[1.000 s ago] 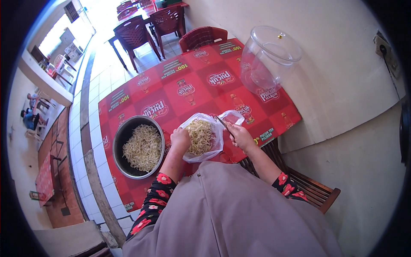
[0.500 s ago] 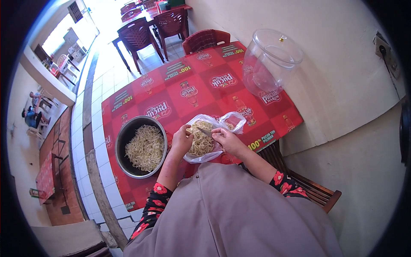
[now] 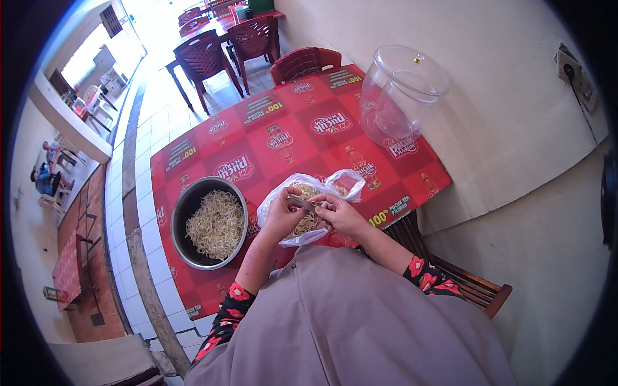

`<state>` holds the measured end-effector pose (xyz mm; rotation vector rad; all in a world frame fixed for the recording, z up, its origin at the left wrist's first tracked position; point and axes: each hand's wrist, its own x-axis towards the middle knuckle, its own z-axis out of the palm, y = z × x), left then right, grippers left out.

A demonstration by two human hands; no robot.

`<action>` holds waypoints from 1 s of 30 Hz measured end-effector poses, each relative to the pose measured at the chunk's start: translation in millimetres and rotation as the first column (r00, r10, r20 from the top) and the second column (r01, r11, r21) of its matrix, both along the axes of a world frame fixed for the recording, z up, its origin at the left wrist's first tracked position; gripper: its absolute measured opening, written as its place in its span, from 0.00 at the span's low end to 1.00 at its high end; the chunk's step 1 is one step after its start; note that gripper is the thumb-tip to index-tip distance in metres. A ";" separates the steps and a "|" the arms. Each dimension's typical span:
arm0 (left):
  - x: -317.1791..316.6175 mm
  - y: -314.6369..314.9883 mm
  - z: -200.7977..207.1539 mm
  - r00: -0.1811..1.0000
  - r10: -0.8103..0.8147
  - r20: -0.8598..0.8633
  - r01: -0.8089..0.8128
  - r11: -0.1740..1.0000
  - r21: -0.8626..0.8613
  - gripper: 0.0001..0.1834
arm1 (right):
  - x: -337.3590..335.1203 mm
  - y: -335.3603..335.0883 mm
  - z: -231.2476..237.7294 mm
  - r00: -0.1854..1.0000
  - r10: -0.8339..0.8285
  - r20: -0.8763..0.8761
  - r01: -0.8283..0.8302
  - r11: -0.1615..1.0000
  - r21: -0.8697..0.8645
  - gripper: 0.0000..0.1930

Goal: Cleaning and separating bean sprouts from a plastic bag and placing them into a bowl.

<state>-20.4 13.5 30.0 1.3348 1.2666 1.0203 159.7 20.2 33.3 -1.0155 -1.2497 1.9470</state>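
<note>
Over an opened white plastic bag [image 3: 269, 201] of bean sprouts [image 3: 306, 224], my two hands meet. My right hand [image 3: 339, 215] grips a small knife [image 3: 302, 204], its blade pointing left. The fingers of my left hand [image 3: 283, 217] are pinched together at the blade; whatever they hold is too small to make out. To the left stands a round metal pot [image 3: 183, 238] with a heap of bean sprouts [image 3: 217, 224] in it. A smaller clear plastic bag [image 3: 354, 184], with a few bits inside, lies just beyond my right hand.
A red printed cloth covers the table [image 3: 257, 138]. At its far right, by the wall, a large clear plastic jar [image 3: 396, 96] stands. Dark red chairs [image 3: 203, 64] and another table are beyond. A slatted wooden chair [image 3: 470, 283] is at my right.
My left hand has moved right and closed in on the knife blade, now meeting my right hand above the bag. The pot and jar stay on the table.
</note>
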 end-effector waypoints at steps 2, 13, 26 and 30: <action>3.3 -2.0 6.2 0.999 0.025 -0.038 -0.025 1.000 0.004 0.20 | 1.2 -1.9 4.8 0.999 -0.022 -0.030 0.021 0.999 -0.034 0.10; 19.9 -3.3 12.0 0.987 0.029 -0.160 -0.016 0.997 0.077 0.19 | 6.6 -1.1 -2.9 0.995 -0.084 -0.055 0.084 0.996 0.003 0.06; -67.5 -22.6 -18.9 0.925 0.333 -0.185 -0.319 0.943 0.098 0.13 | 40.0 55.3 -18.9 0.901 -0.374 0.217 0.366 0.927 0.080 0.10; -127.4 -45.2 -28.4 0.802 0.477 -0.359 -0.451 0.878 0.159 0.10 | 43.3 56.0 -10.2 0.867 -0.401 0.296 0.405 0.913 0.052 0.09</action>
